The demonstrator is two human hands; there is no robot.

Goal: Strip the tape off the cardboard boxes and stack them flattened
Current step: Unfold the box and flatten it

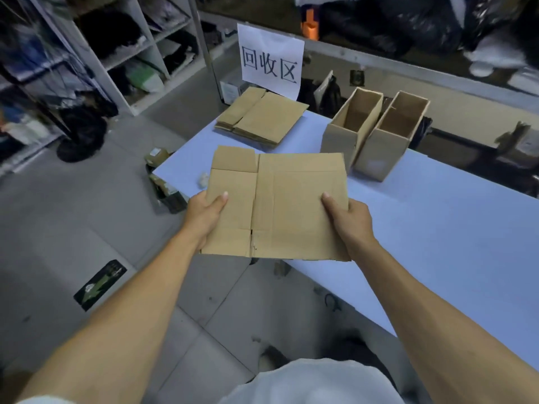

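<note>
**One box flattened in hand, two boxes waiting upright**

On the far left of the table (pixel 437 228), a stack of flattened boxes (pixel 262 119) is lying just below the paper sign (pixel 269 58); several sheets appear to be piled there, though an exact count cannot be made out. That part of the job is judged to be done.

Nearer, a small crumpled scrap (pixel 203 180) is lying on the table just left of the held cardboard; it is possibly stripped tape, but it is too small for this to be told.

At the near left edge of the table, a flattened box (pixel 277 205) is being held level above the surface. Its left edge is being gripped by the left hand (pixel 204 214), with the thumb laid on top and the fingers hidden beneath. Its right edge is being gripped in the same way by the right hand (pixel 350 217), thumb on top, fingers tucked under. No tape is being seen on the upper face of this sheet, so it is judged to be stripped and ready for stacking; its underside is hidden.

To the far right, two upright boxes (pixel 376 132) are standing touching side by side with their tops open. Neither is being handled. They are judged to be what is left: each is waiting to be stripped, collapsed and added to the stack. Whether tape is remaining on their bottoms cannot be told.
</note>
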